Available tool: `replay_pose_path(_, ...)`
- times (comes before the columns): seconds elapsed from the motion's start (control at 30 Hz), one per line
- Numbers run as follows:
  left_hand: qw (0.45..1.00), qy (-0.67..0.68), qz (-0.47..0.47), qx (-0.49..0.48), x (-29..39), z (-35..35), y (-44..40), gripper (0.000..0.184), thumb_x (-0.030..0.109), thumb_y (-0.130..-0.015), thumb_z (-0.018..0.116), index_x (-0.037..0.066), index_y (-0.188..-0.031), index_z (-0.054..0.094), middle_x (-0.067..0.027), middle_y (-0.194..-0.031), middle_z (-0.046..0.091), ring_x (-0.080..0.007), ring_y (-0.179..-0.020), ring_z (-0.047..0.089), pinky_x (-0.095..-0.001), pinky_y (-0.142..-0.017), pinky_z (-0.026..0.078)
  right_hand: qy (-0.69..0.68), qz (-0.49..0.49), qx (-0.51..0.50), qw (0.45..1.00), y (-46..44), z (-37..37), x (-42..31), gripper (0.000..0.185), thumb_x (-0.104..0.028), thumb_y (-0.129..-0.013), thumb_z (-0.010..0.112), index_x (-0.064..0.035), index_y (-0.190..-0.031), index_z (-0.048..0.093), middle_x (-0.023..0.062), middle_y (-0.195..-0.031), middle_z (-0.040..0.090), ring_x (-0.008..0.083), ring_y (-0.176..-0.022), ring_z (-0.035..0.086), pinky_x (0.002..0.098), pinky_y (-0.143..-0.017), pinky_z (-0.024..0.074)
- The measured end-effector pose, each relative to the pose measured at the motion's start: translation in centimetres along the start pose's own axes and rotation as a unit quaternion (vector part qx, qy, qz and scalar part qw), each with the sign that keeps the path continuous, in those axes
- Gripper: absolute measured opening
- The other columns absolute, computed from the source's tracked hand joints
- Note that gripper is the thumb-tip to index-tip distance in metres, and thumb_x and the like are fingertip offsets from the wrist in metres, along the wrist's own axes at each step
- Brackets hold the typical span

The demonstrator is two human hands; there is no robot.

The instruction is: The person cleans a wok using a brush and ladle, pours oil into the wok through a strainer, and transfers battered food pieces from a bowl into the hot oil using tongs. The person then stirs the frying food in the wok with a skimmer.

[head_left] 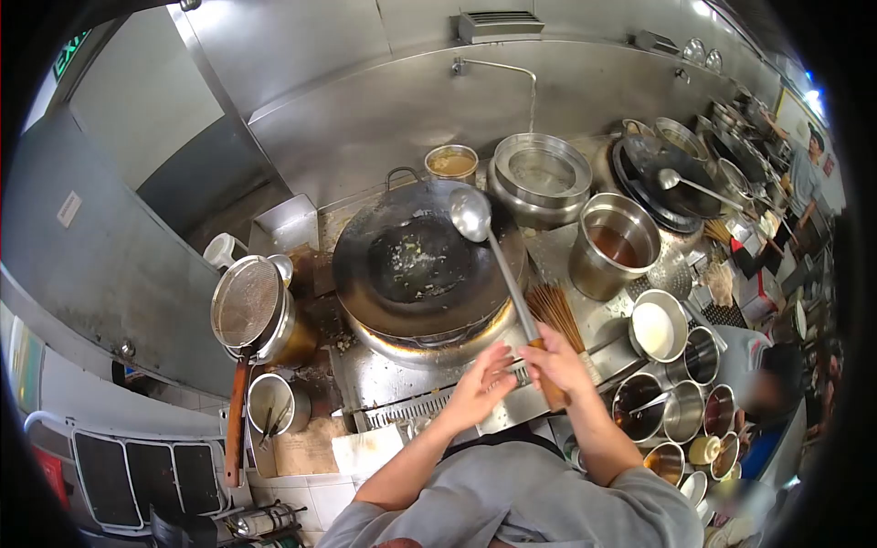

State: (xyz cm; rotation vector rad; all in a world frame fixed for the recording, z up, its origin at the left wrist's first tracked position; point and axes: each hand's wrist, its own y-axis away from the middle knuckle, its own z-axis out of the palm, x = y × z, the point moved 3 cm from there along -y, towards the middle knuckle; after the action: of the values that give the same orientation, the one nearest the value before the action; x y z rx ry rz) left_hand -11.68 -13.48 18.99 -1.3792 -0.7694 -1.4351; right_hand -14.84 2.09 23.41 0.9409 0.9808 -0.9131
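My right hand [559, 367] is closed around the wooden handle of a long metal ladle [512, 283]. The ladle's bowl rests over the right upper rim of a large black wok [365, 265]. Small pale bits of food [418, 258] lie in the wok's bottom. My left hand [484, 385] is just left of the ladle handle, its fingers apart and holding nothing, in front of the wok. A bamboo brush [555, 312] lies right of the ladle.
A strainer [247, 297] sits over a pot at the left. Right stand a steel pot of brown liquid [614, 245], a second wok [665, 164] and a white-filled container [655, 331]. Water runs from a spout [533, 87] into a pot [543, 173]. Other people stand far right.
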Motion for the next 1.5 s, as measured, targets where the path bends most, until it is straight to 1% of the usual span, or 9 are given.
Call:
replay_pose_path(0.3, 0.849, 0.487, -0.161, 0.124, 5.3, -2.6, 1.3, 0.035, 0.009, -0.087, 0.057, 0.004, -0.121, 0.050, -0.0125, -0.123, 0.056, -0.0226, -0.112, 0.056, -0.0422, -0.096, 0.042, 0.120, 0.057, -0.238, 0.962, 0.9, 5.1, -0.3, 0.040, -0.038, -0.098, 0.047, -0.0057, -0.118, 0.059, 0.0053, -0.081, 0.063, 0.0095, -0.060, 0.060, 0.0225, -0.050, 0.0490)
replay_pose_path(0.4, 0.787, 0.570, -0.162, 0.170, 6.7, -5.6, 3.9, 0.037, 0.001, -0.085, 0.055, -0.004, -0.121, 0.048, -0.0065, -0.105, 0.060, -0.0139, -0.075, 0.060, -0.0297, -0.076, 0.053, 0.218, 0.006, -0.070, 0.973, -0.9, -0.6, 0.2, 0.040, -0.038, -0.098, 0.048, -0.0039, -0.105, 0.066, 0.0046, -0.069, 0.061, 0.0084, -0.060, 0.059, 0.0240, -0.054, 0.0490)
replay_pose_path(0.5, 0.634, 0.746, -0.159, 0.128, 8.0, -9.9, 6.7, 0.039, 0.002, -0.087, 0.055, -0.005, -0.123, 0.044, -0.0055, -0.089, 0.054, -0.0080, -0.059, 0.048, -0.0212, -0.045, 0.044, 0.619, -0.068, 0.094, 0.776, -2.1, -9.3, 4.2, 0.041, -0.036, -0.087, 0.058, -0.0028, -0.111, 0.062, 0.0247, -0.098, 0.064, 0.0417, -0.096, 0.060, 0.0465, -0.085, 0.0475)
replay_pose_path(0.63, 0.940, 0.144, -0.234, 0.204, 8.6, -11.7, 8.7, 0.026, 0.008, -0.090, 0.057, -0.002, -0.109, 0.043, -0.0072, -0.082, 0.052, -0.0103, -0.057, 0.051, -0.0248, -0.046, 0.045, 0.707, 0.188, 0.044, 0.680, 0.3, -16.1, 9.6, 0.075, -0.038, -0.074, 0.071, 0.0009, -0.132, 0.041, 0.0297, -0.114, 0.058, 0.0413, -0.107, 0.056, 0.0460, -0.093, 0.0448)
replay_pose_path(0.87, 0.945, 0.130, -0.210, 0.216, 6.9, -8.5, 6.9, 0.031, 0.009, -0.090, 0.058, 0.001, -0.113, 0.038, -0.0053, -0.075, 0.051, -0.0126, -0.055, 0.052, -0.0286, -0.049, 0.048, 0.198, 0.059, 0.132, 0.969, 2.3, -19.1, 9.7, 0.070, -0.008, -0.070, 0.066, 0.0045, -0.133, 0.041, 0.0133, -0.110, 0.061, 0.0200, -0.100, 0.058, 0.0312, -0.088, 0.0443)
replay_pose_path(1.17, 0.798, 0.571, -0.119, 0.154, 8.4, -5.1, 4.5, 0.017, 0.013, -0.085, 0.061, 0.009, -0.070, 0.055, 0.0010, -0.061, 0.051, -0.0101, -0.056, 0.053, -0.0238, -0.053, 0.048, 0.244, -0.171, -0.066, 0.952, -6.1, -13.0, -7.2, 0.069, -0.004, -0.079, 0.063, -0.0058, -0.143, 0.036, 0.0112, -0.136, 0.047, 0.0209, -0.117, 0.050, 0.0351, -0.089, 0.0458)
replay_pose_path(1.23, 0.751, 0.632, -0.092, 0.168, 8.4, -4.8, 3.9, 0.017, 0.009, -0.086, 0.057, 0.005, -0.071, 0.052, -0.0030, -0.063, 0.053, -0.0116, -0.057, 0.056, -0.0233, -0.054, 0.052, 0.506, -0.337, -0.068, 0.791, -6.0, -2.8, -10.4, 0.080, -0.047, -0.083, 0.065, -0.0094, -0.146, 0.032, 0.0221, -0.146, 0.034, 0.0367, -0.131, 0.038, 0.0457, -0.105, 0.0336)
replay_pose_path(1.37, 0.703, 0.680, -0.035, 0.207, 8.0, -4.1, 3.6, 0.015, 0.005, -0.087, 0.051, 0.002, -0.075, 0.045, -0.0060, -0.069, 0.052, -0.0114, -0.058, 0.055, -0.0192, -0.053, 0.051, 0.550, -0.248, -0.303, 0.738, -17.8, 0.2, -4.8, 0.066, -0.005, -0.078, 0.064, -0.0051, -0.140, 0.041, 0.0153, -0.134, 0.051, 0.0249, -0.119, 0.052, 0.0367, -0.093, 0.0440)
replay_pose_path(1.5, 0.681, 0.705, -0.016, 0.197, 6.2, -4.3, 3.3, 0.013, 0.005, -0.088, 0.049, 0.003, -0.077, 0.043, -0.0038, -0.070, 0.049, -0.0090, -0.057, 0.051, -0.0181, -0.050, 0.048, 0.766, -0.231, -0.201, 0.565, -25.9, 1.3, -7.2, 0.059, -0.010, -0.077, 0.066, -0.0108, -0.134, 0.049, 0.0251, -0.106, 0.063, 0.0406, -0.095, 0.062, 0.0425, -0.081, 0.0483)
